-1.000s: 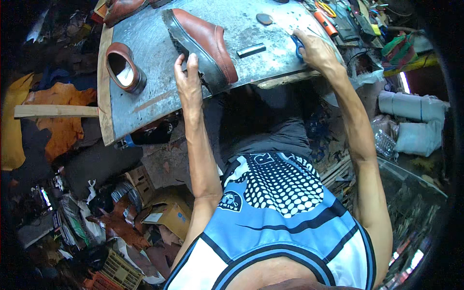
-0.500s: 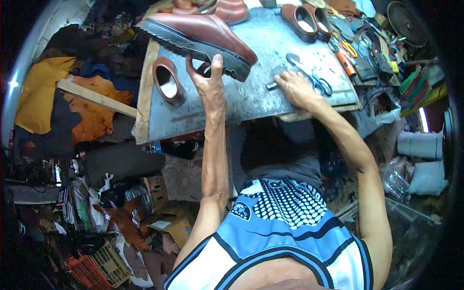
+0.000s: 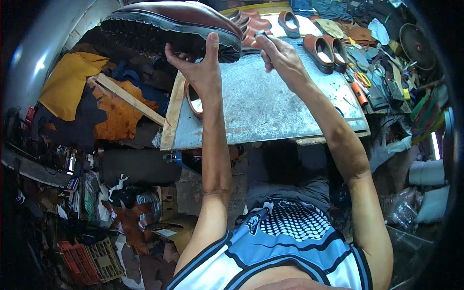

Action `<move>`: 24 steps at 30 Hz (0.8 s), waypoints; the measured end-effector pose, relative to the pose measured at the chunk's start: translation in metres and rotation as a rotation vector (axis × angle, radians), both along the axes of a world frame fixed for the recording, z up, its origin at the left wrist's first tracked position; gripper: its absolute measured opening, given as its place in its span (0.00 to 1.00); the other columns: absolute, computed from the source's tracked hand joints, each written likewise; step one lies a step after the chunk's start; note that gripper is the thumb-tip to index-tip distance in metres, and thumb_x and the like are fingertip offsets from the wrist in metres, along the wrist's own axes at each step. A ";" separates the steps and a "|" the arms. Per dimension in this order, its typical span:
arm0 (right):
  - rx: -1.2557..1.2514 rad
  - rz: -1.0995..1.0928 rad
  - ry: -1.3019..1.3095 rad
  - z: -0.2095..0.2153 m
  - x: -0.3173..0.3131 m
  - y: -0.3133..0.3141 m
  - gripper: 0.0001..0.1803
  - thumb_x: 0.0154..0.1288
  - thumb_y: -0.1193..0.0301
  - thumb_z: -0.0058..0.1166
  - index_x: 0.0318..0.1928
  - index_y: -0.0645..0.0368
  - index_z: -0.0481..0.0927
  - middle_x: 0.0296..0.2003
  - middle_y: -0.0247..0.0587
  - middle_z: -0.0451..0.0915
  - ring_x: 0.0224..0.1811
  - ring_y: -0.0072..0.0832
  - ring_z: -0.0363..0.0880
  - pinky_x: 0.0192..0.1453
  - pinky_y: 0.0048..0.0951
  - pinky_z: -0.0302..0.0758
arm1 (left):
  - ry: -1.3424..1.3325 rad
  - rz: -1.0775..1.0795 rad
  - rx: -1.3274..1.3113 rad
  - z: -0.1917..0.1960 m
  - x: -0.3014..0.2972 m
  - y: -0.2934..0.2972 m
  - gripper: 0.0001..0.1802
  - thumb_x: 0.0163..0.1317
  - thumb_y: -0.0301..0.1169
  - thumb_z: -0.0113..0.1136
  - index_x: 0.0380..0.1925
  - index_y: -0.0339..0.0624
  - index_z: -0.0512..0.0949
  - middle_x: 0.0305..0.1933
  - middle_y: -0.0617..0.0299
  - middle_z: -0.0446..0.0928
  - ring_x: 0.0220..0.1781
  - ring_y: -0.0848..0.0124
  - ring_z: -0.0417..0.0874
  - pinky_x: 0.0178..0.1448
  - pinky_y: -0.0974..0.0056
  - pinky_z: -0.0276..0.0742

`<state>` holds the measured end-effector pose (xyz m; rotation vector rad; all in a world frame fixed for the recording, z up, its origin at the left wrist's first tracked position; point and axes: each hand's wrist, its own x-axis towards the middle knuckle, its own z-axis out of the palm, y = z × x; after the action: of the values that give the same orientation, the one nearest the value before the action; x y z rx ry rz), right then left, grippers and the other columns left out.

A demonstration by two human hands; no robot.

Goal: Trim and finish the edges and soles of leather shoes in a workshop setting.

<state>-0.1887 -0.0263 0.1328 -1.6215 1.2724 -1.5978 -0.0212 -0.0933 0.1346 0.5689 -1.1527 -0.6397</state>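
My left hand (image 3: 200, 72) grips a brown leather shoe (image 3: 183, 14) from below, raised over the left of the worktable (image 3: 256, 106). Its thick black treaded sole (image 3: 164, 36) faces me. Close to the shoe's heel, my right hand (image 3: 280, 58) is closed round a small dark tool (image 3: 261, 34); only its tip shows, so its kind is unclear. A second brown shoe (image 3: 194, 102) stands on the table, partly behind my left forearm. My right forearm mostly hides a blue handle on the table.
A pair of brown shoes (image 3: 319, 50) and more brown shoes (image 3: 253, 26) stand farther back. Yellow-handled scissors (image 3: 362, 79) and an orange tool (image 3: 359, 94) lie at the right. A wooden bar (image 3: 130, 99) and leather pieces (image 3: 72, 87) are at the left.
My right hand has picked up the small dark tool from the table and moved up beside the shoe. The raised shoe has shifted left and tilted, showing more of its sole.
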 end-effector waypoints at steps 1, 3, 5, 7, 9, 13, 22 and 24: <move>-0.009 0.023 0.057 0.008 0.000 -0.006 0.19 0.76 0.58 0.48 0.52 0.62 0.76 0.27 0.30 0.74 0.29 0.16 0.73 0.35 0.21 0.74 | 0.002 -0.002 -0.007 0.004 -0.002 0.000 0.57 0.53 0.40 0.78 0.69 0.33 0.46 0.58 0.47 0.65 0.59 0.62 0.68 0.65 0.61 0.66; -0.083 0.026 0.004 0.009 0.006 -0.018 0.19 0.76 0.59 0.48 0.52 0.62 0.77 0.27 0.30 0.75 0.29 0.15 0.73 0.35 0.21 0.73 | -0.006 -0.016 -0.041 0.013 -0.005 0.002 0.57 0.52 0.39 0.78 0.69 0.31 0.46 0.59 0.45 0.64 0.61 0.61 0.67 0.67 0.61 0.64; -0.162 0.007 -0.014 0.008 0.011 -0.029 0.17 0.76 0.60 0.48 0.52 0.61 0.77 0.29 0.31 0.78 0.31 0.16 0.75 0.35 0.22 0.72 | -0.027 0.026 -0.039 0.016 -0.003 0.000 0.57 0.52 0.39 0.78 0.69 0.30 0.46 0.60 0.44 0.64 0.62 0.60 0.66 0.69 0.60 0.63; -0.219 -0.021 0.089 0.011 0.013 -0.040 0.18 0.76 0.59 0.47 0.52 0.61 0.77 0.30 0.33 0.79 0.31 0.17 0.75 0.36 0.25 0.73 | -0.044 0.062 -0.034 0.015 -0.003 -0.005 0.56 0.53 0.38 0.78 0.69 0.30 0.47 0.61 0.44 0.63 0.64 0.59 0.66 0.70 0.60 0.61; -0.252 -0.167 0.233 0.014 0.011 -0.043 0.25 0.75 0.50 0.42 0.47 0.61 0.79 0.30 0.36 0.80 0.32 0.23 0.77 0.38 0.32 0.74 | -0.071 0.115 -0.105 0.014 -0.004 -0.013 0.60 0.50 0.44 0.79 0.71 0.38 0.46 0.55 0.50 0.65 0.56 0.64 0.70 0.64 0.59 0.69; -0.047 -0.094 0.089 0.026 0.014 -0.053 0.35 0.72 0.41 0.34 0.33 0.60 0.82 0.24 0.38 0.78 0.31 0.27 0.78 0.38 0.33 0.73 | -0.060 0.157 -0.108 0.022 -0.001 -0.012 0.60 0.50 0.44 0.79 0.71 0.38 0.46 0.54 0.51 0.65 0.55 0.64 0.70 0.62 0.60 0.70; -0.238 -0.341 0.628 0.038 0.011 -0.054 0.22 0.76 0.61 0.31 0.43 0.63 0.76 0.33 0.52 0.83 0.35 0.43 0.84 0.42 0.43 0.79 | -0.145 0.219 -0.080 0.022 -0.008 -0.008 0.59 0.51 0.41 0.79 0.70 0.33 0.46 0.55 0.50 0.65 0.56 0.64 0.69 0.63 0.62 0.68; -0.263 -0.373 0.705 0.038 0.008 -0.058 0.20 0.76 0.62 0.33 0.46 0.64 0.75 0.34 0.52 0.83 0.36 0.43 0.85 0.42 0.42 0.81 | -0.146 0.210 -0.102 0.023 -0.010 -0.007 0.59 0.51 0.40 0.79 0.70 0.32 0.46 0.57 0.48 0.65 0.58 0.63 0.69 0.65 0.61 0.67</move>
<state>-0.1812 -0.0843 0.1706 -2.3519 1.8637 -1.4891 -0.0307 -0.1006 0.1574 0.6479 -1.2352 -0.3620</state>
